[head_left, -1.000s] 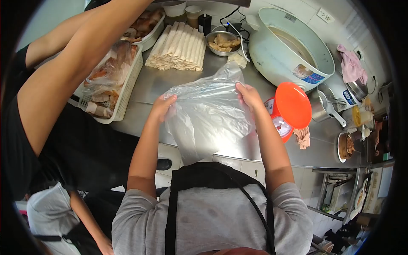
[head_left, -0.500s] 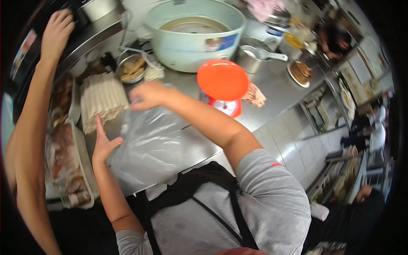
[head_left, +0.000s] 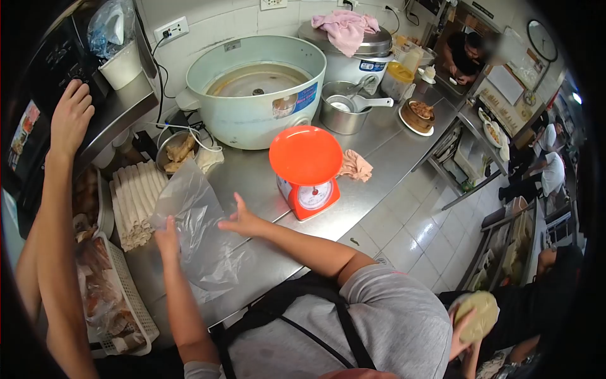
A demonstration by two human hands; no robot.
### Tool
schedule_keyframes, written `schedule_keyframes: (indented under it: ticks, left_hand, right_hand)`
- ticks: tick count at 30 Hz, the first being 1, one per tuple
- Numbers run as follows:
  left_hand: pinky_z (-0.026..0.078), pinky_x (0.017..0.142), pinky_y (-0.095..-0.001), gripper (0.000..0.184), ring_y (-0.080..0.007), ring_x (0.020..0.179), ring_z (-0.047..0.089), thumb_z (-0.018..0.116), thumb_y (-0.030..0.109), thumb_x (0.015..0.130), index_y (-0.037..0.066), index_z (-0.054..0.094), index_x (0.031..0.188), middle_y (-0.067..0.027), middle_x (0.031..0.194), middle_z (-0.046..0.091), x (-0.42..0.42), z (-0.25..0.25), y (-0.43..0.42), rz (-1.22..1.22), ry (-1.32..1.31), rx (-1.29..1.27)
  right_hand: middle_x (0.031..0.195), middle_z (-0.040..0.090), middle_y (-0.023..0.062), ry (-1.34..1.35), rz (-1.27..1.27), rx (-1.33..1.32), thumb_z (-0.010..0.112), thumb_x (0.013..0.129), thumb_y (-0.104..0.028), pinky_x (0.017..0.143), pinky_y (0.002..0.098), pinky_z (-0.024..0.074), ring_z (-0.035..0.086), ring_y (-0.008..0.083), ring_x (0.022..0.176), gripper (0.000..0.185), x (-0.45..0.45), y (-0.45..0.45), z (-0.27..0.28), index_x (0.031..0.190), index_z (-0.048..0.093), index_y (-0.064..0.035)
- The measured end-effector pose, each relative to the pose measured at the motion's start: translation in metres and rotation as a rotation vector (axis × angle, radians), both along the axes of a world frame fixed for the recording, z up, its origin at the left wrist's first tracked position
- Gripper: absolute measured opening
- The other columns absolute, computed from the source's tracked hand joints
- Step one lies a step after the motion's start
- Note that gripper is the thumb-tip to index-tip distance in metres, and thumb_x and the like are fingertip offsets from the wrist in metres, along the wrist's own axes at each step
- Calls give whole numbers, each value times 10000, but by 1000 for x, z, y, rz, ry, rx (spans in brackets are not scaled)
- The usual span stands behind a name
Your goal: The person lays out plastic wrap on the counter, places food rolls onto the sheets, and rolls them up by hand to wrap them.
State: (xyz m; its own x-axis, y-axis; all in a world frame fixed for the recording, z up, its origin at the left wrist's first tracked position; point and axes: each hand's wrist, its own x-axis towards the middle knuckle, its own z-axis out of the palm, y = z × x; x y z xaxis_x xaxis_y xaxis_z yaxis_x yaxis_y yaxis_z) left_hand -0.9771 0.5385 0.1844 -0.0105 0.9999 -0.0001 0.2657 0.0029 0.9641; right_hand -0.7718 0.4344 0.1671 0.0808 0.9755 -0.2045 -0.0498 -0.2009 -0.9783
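Observation:
A clear plastic bag [head_left: 199, 221] spreads over the steel counter in front of me, its upper corner raised toward a metal bowl of pale brown food pieces [head_left: 180, 150]. My left hand [head_left: 168, 241] grips the bag's left edge, close to a stack of long, pale rolled sticks [head_left: 136, 197]. At the bag's right side is my right hand [head_left: 243, 221], open, thumb and fingers apart; whether its fingertips touch the film I cannot tell. Just beyond that hand stands an orange scale [head_left: 309, 196] with a round, bare pan.
Another person's hand [head_left: 71, 117] reaches to a black appliance [head_left: 53, 69] at left. A white basket [head_left: 136, 294] holds bagged food. Behind are a large pale-green pot [head_left: 252, 120], a steel pot [head_left: 341, 117] and a crumpled pink cloth [head_left: 355, 165]. Other people are at right.
My right hand has come down and right from the bag's top edge, its fingers now apart. My left hand has closed on the bag. The other person's hand now meets the appliance; the view has shifted.

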Motion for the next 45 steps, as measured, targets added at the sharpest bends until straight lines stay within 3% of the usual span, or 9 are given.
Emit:
schedule_keyframes:
  ticks: [5, 7, 11, 15, 18, 22, 28, 35, 45]
  left_hand:
    - [419, 563, -259, 262, -110, 677, 512, 544, 242, 853, 3, 584, 953, -44, 796, 555, 2, -10, -4, -59, -251, -104]
    - [421, 568, -255, 272, -104, 678, 513, 556, 264, 850, 15, 588, 956, -32, 819, 559, 4, -8, -8, -75, -338, -166]
    - [417, 566, -254, 285, -98, 639, 500, 559, 309, 854, 36, 579, 932, -6, 758, 538, 1, -1, -16, -93, -440, -186]
    - [420, 563, -261, 274, -105, 622, 497, 549, 323, 854, 61, 573, 928, -2, 716, 521, 4, 18, -23, -106, -565, -244]
    - [425, 547, -269, 325, -117, 641, 507, 571, 346, 831, 47, 573, 958, -19, 746, 537, -11, 18, -21, -179, -455, -338]
    - [439, 526, -287, 483, -134, 645, 541, 642, 387, 752, 3, 556, 1031, -69, 799, 592, -31, 55, -9, -290, 222, -279]
    - [467, 641, -319, 584, -204, 782, 586, 725, 358, 664, -57, 539, 1030, -141, 883, 609, -37, 11, 40, -299, 301, -161]
    - [452, 786, -344, 655, -288, 913, 587, 770, 350, 604, -70, 523, 1041, -210, 991, 596, -6, -53, 50, -268, 346, -155]
    - [394, 877, -400, 848, -339, 1063, 492, 758, 416, 608, -7, 373, 1234, -234, 1132, 504, 20, -56, 34, -45, 535, 89]
  right_hand:
    - [1127, 450, 185, 134, 151, -98, 714, 711, -291, 709, 335, 456, 483, 238, 1009, 1000, -8, 8, -29, 1369, 8, -25]
    - [1149, 444, 176, -336, -104, 212, 719, 708, -284, 722, 333, 452, 474, 226, 1011, 957, -10, 23, -75, 1368, 74, -30]
    - [1273, 344, 220, -42, -128, -22, 734, 678, -355, 902, 356, 390, 412, 261, 1137, 956, -3, 11, -42, 1346, 161, 19]
    - [1040, 516, 149, -34, -121, -67, 649, 759, -367, 775, 293, 426, 508, 173, 925, 715, -10, 11, -35, 1272, 323, 9]
    - [789, 574, 74, -187, -40, 44, 603, 798, -324, 651, 267, 429, 522, 123, 720, 418, -2, 10, -37, 1035, 516, 9]
    - [609, 557, 24, -224, -99, 102, 580, 809, -259, 550, 257, 419, 509, 103, 567, 270, 11, 1, -28, 725, 575, -3]
    - [633, 576, 53, -367, -131, 6, 587, 803, -241, 550, 257, 423, 517, 99, 575, 247, 32, -21, 15, 794, 586, 6]
    - [827, 621, 193, -850, -111, -168, 554, 804, -315, 681, 396, 456, 597, 342, 779, 341, 54, -31, -37, 885, 587, 15]
    - [849, 618, 187, -1026, -95, -281, 578, 787, -325, 721, 411, 452, 591, 342, 837, 418, 34, -37, -27, 1068, 523, -20]
